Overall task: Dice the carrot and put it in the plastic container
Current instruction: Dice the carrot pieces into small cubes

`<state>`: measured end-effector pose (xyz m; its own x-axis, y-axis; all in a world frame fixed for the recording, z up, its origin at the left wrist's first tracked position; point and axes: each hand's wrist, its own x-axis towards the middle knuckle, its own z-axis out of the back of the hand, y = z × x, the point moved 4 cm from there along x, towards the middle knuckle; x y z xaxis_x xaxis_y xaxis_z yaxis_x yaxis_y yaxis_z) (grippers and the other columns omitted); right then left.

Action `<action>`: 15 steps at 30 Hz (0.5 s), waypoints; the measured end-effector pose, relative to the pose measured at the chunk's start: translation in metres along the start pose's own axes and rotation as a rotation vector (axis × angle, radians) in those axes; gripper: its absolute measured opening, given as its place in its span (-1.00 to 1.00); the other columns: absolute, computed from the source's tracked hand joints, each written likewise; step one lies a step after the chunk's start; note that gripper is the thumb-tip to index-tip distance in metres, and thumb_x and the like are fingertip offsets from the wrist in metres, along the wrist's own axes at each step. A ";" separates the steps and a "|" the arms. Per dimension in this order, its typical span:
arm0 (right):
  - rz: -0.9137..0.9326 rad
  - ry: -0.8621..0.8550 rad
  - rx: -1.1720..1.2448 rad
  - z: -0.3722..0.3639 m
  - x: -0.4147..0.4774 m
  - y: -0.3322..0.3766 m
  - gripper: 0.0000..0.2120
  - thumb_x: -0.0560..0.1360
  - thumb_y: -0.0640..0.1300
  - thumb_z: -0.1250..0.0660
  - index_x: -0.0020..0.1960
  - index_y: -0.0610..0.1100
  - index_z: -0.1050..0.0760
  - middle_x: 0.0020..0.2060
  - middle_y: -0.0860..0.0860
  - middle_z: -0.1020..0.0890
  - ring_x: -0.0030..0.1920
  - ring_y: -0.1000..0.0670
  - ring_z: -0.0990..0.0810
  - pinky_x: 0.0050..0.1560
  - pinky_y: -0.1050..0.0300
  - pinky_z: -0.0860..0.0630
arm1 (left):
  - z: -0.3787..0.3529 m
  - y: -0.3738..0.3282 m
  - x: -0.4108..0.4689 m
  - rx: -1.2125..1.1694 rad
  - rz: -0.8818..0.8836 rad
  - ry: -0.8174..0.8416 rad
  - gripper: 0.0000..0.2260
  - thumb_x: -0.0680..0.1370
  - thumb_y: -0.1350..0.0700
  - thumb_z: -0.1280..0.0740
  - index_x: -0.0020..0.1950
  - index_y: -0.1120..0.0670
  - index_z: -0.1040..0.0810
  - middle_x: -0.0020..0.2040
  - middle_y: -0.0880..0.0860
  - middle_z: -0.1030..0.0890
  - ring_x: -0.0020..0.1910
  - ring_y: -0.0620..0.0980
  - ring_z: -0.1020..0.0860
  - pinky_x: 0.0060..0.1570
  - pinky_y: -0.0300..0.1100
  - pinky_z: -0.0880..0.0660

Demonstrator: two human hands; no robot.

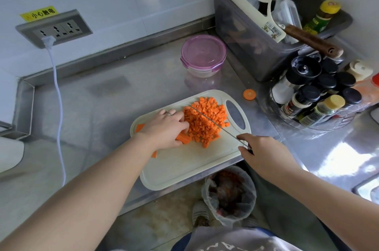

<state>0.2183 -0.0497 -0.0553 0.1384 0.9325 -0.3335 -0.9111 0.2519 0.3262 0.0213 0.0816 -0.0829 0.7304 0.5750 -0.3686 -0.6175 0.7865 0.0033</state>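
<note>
Landmark: white cutting board (184, 166), lying on the steel surface (106, 111) with 1 corner past the front edge.
Diced carrot: a heap of small orange cubes (207, 121) on the far half of the cutting board, next to its oval handle hole.
Uncut carrot: orange strips (183, 138) on the cutting board at the near-left edge of the heap, partly hidden under the left hand; more orange bits show at the board's left rim.
Left hand (166, 129): palm down on the cutting board, fingers curled onto the strips, fingertips touching the heap; grip pressed down on the strips, a ring on 1 finger.
Right hand (262, 154): at the cutting board's right corner, grip clamped on the handle of the knife (213, 122).
Knife: thin blade running from the right hand diagonally across the top of the heap, tip toward the far-left side.
Plastic container (203, 55): round, clear, purple clip lid shut, on the surface well beyond the cutting board's far edge.
Carrot end (249, 94): 1 round slice on the surface just beyond the cutting board's handle corner.
Spice rack (315, 94): right of the cutting board, full of dark-capped jars.
Bin (229, 193): bag-lined, on the floor below the cutting board's near edge.
</note>
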 end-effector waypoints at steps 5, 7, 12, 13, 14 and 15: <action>-0.009 0.012 -0.015 -0.001 -0.002 0.004 -0.63 0.62 -0.02 -0.14 0.42 0.05 -0.35 0.02 0.03 -0.66 -0.08 0.00 -0.63 -0.19 0.14 -0.55 | -0.002 0.001 -0.003 0.012 0.024 0.031 -0.76 0.49 -0.15 -0.30 0.10 -0.11 -0.52 0.12 -0.05 -0.42 0.22 0.00 -0.32 0.21 -0.11 -0.21; -0.005 0.016 0.006 -0.002 -0.002 0.007 -0.63 0.62 -0.02 -0.14 0.41 0.05 -0.36 0.00 0.03 -0.66 -0.10 0.00 -0.63 -0.20 0.14 -0.55 | -0.003 -0.003 -0.008 -0.011 0.073 0.023 -0.76 0.49 -0.16 -0.28 0.08 -0.09 -0.53 0.10 -0.05 -0.45 0.21 0.01 -0.34 0.18 -0.11 -0.22; 0.055 0.105 0.097 -0.018 -0.002 0.025 -0.84 0.62 -0.07 -0.12 -0.01 0.07 -0.47 -0.38 0.12 -0.44 -0.41 0.09 -0.40 -0.43 0.22 -0.29 | -0.016 -0.024 -0.030 -0.166 0.327 -0.015 -0.82 0.50 -0.11 -0.28 -0.09 -0.02 -0.50 0.05 -0.01 -0.54 0.09 0.06 -0.49 0.11 -0.09 -0.39; 0.057 0.130 0.099 -0.022 -0.003 0.030 -0.78 0.62 -0.08 -0.11 -0.18 0.10 -0.36 -0.41 0.10 -0.40 -0.42 0.07 -0.36 -0.42 0.19 -0.29 | -0.021 -0.028 -0.034 -0.226 0.382 -0.026 -0.83 0.50 -0.10 -0.27 -0.13 -0.01 -0.45 0.04 0.00 -0.55 0.03 0.08 -0.53 0.01 -0.06 -0.47; 0.065 0.153 0.093 -0.027 -0.004 0.036 -0.72 0.62 -0.08 -0.10 -0.26 0.08 -0.27 -0.41 0.07 -0.39 -0.41 0.03 -0.37 -0.40 0.15 -0.32 | -0.025 -0.032 -0.037 -0.274 0.432 -0.038 -0.83 0.51 -0.08 -0.26 -0.12 0.00 -0.42 0.04 0.02 -0.55 -0.02 0.10 -0.55 -0.09 -0.04 -0.50; 0.063 0.173 0.091 -0.032 -0.005 0.039 -0.71 0.62 -0.09 -0.10 -0.28 0.05 -0.26 -0.39 0.05 -0.42 -0.39 0.00 -0.40 -0.36 0.10 -0.36 | -0.029 -0.035 -0.040 -0.304 0.475 -0.052 -0.82 0.51 -0.08 -0.26 -0.08 0.02 -0.42 0.05 0.02 -0.54 -0.04 0.11 -0.56 -0.17 -0.05 -0.50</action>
<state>0.1697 -0.0526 -0.0691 0.0064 0.8909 -0.4541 -0.8758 0.2241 0.4275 0.0053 0.0251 -0.0953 0.3607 0.8663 -0.3456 -0.9325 0.3430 -0.1134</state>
